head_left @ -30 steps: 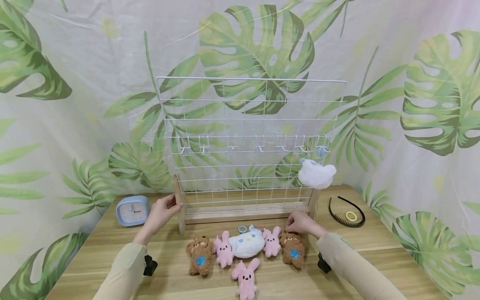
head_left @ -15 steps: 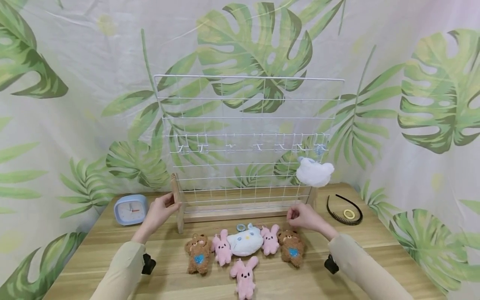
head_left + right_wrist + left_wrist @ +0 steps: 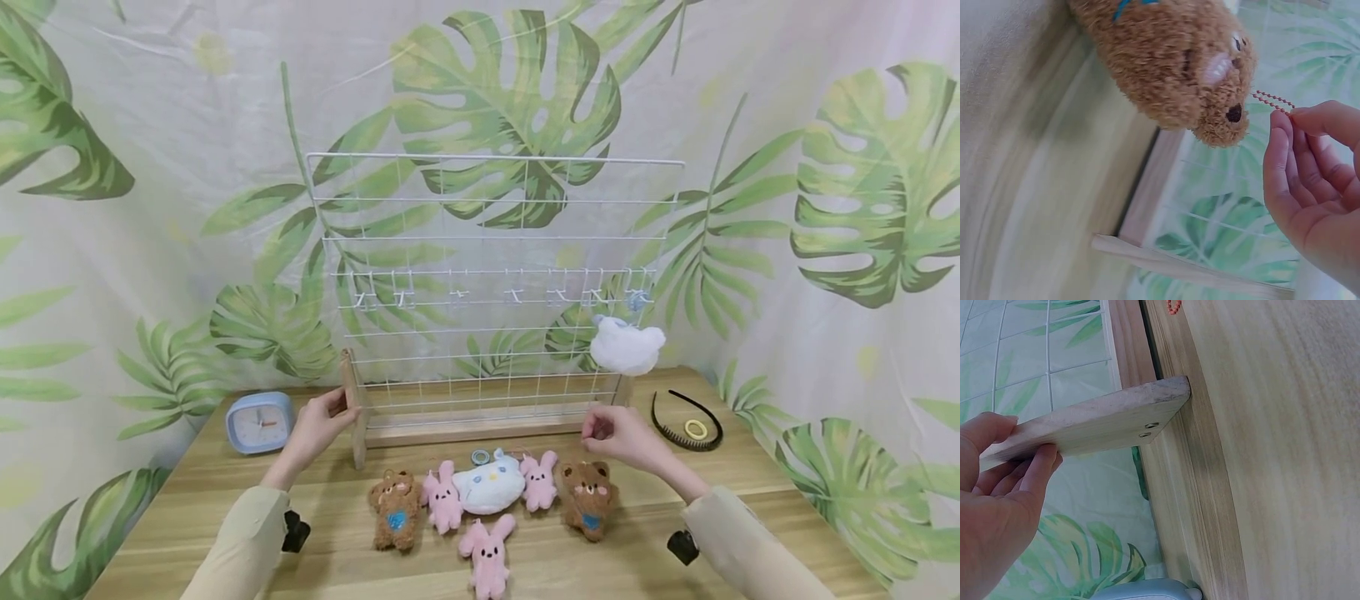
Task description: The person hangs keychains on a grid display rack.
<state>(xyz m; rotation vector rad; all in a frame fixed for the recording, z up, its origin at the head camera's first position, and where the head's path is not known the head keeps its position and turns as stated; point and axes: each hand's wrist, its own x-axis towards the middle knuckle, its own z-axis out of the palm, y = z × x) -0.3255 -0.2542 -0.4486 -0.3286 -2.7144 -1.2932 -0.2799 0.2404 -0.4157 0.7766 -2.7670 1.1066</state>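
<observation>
My left hand (image 3: 318, 429) grips the wooden upright (image 3: 1113, 419) at the left end of a white wire grid rack (image 3: 480, 385), thumb on one face and fingers on the other. Between thumb and fingertips, my right hand (image 3: 1325, 181) pinches a red ball chain (image 3: 1272, 99) on a brown plush bear keychain (image 3: 588, 500). The bear hangs from the chain, head toward the hand, with a blue patch on its belly. A second brown bear (image 3: 395, 510), pink plush rabbits (image 3: 489, 557) and a white plush (image 3: 491, 486) lie on the table.
Several hooks (image 3: 513, 295) line one grid bar. Another white plush (image 3: 627, 346) hangs from the rightmost hook. A blue clock (image 3: 259, 423) stands left; a black headband (image 3: 720, 429) and yellow ring (image 3: 696, 430) lie right. Patterned cloth (image 3: 480, 75) hangs behind.
My right hand has moved up and slightly right, and the bear it pinches by the chain has swung more upright, apart from the pink rabbit. My left hand keeps its grip on the upright.
</observation>
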